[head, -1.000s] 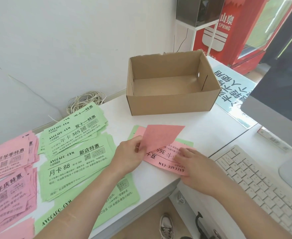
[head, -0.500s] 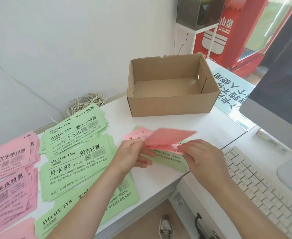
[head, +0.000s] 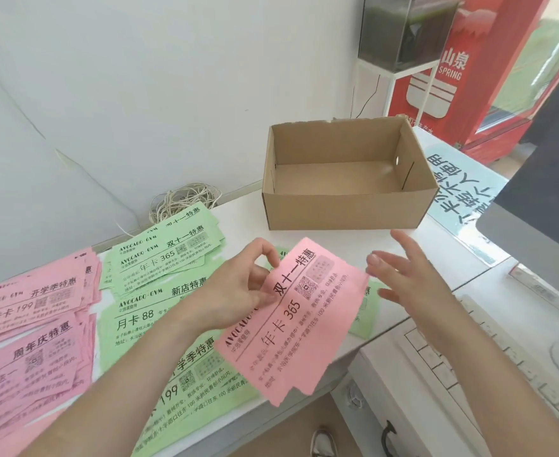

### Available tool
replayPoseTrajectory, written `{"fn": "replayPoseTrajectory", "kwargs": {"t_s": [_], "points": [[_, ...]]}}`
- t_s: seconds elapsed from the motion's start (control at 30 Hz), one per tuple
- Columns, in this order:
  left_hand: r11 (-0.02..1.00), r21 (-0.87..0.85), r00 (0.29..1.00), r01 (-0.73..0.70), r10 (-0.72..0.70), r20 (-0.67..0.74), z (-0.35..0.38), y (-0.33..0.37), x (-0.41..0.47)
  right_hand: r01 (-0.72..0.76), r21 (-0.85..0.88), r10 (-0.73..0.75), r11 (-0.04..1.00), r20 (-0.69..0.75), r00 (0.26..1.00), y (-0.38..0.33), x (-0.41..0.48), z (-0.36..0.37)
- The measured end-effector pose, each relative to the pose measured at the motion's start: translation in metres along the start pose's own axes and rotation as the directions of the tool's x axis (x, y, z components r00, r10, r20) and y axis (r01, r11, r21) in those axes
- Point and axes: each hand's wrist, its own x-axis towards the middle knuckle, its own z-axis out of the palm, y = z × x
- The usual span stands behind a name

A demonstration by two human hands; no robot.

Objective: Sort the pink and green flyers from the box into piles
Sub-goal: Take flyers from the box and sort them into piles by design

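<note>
My left hand (head: 238, 288) pinches a pink flyer (head: 304, 321) by its upper left edge and holds it lifted above the desk, printed side up. My right hand (head: 406, 275) hovers just right of it with fingers spread, holding nothing. A green flyer (head: 367, 311) lies on the desk under the pink one, mostly hidden. Piles of green flyers (head: 162, 258) sit left of centre, and piles of pink flyers (head: 31, 311) lie at the far left. The open cardboard box (head: 344, 212) stands behind my hands with nothing visible inside.
A coil of pale cord (head: 186, 199) lies by the wall behind the green piles. A keyboard (head: 489, 367) and monitor (head: 542, 179) fill the right side. A blue-green printed sign (head: 459, 189) lies right of the box. The desk edge (head: 284, 400) runs below the flyers.
My left hand lifted the pink flyer off the small stack and turned it printed side up. My right hand let go of the stack and moved up and right, fingers spread.
</note>
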Motion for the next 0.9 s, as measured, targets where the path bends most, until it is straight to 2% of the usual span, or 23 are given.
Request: {"fn": "replayPoseTrajectory", "kwargs": {"t_s": [0.07, 0.17, 0.23, 0.33, 0.43, 0.5, 0.57, 0.6, 0.63, 0.67, 0.73, 0.8, 0.9], "points": [[1.000, -0.004, 0.996, 0.023, -0.022, 0.085, -0.009, 0.003, -0.003, -0.092, 0.088, 0.075, 0.992, 0.174, 0.982, -0.005, 0.012, 0.003], [0.996, 0.027, 0.990, 0.079, -0.082, 0.112, -0.020, 0.003, -0.008, -0.064, 0.023, 0.056, 0.998, 0.260, 0.964, -0.005, 0.021, 0.011], [0.988, 0.106, 0.993, 0.108, -0.112, 0.030, -0.027, -0.002, -0.012, 0.017, -0.066, 0.000, 0.998, 0.252, 0.968, -0.005, 0.021, 0.017], [0.954, 0.259, 0.979, 0.150, -0.108, -0.171, -0.033, -0.015, -0.017, 0.124, -0.256, -0.085, 0.959, 0.158, 0.984, -0.001, 0.022, 0.029], [0.931, 0.290, 0.943, 0.220, -0.126, -0.308, -0.037, -0.030, -0.023, 0.117, -0.373, -0.106, 0.921, 0.050, 0.993, 0.010, 0.028, 0.038], [0.920, 0.308, 0.859, 0.241, -0.055, -0.510, -0.043, -0.033, -0.029, 0.094, -0.350, -0.107, 0.932, -0.019, 0.994, 0.016, 0.031, 0.040], [0.973, 0.149, 0.707, 0.176, -0.020, -0.707, -0.057, -0.034, -0.039, 0.073, -0.294, -0.098, 0.953, -0.072, 0.993, 0.021, 0.033, 0.039], [0.995, 0.024, 0.671, 0.100, -0.050, -0.740, -0.064, -0.034, -0.044, 0.063, -0.259, -0.088, 0.964, -0.088, 0.992, 0.022, 0.033, 0.038], [0.996, -0.081, 0.680, 0.033, -0.082, -0.728, -0.069, -0.035, -0.049, 0.055, -0.228, -0.079, 0.972, -0.097, 0.992, 0.024, 0.033, 0.037], [0.990, -0.139, 0.722, 0.002, -0.098, -0.685, -0.072, -0.035, -0.053, 0.053, -0.205, -0.074, 0.977, -0.098, 0.992, 0.024, 0.032, 0.036], [0.991, -0.111, 0.814, 0.073, -0.123, -0.568, -0.069, -0.034, -0.054, 0.057, -0.158, -0.070, 0.986, -0.077, 0.995, 0.023, 0.030, 0.037], [0.984, 0.042, 0.863, 0.171, -0.129, -0.488, -0.058, -0.035, -0.048, 0.065, -0.093, -0.068, 0.994, -0.032, 0.997, 0.021, 0.027, 0.041], [0.932, 0.313, 0.883, 0.184, -0.017, -0.469, -0.041, -0.037, -0.039, 0.085, -0.015, -0.084, 0.996, 0.074, 0.994, 0.016, 0.023, 0.048]]}}
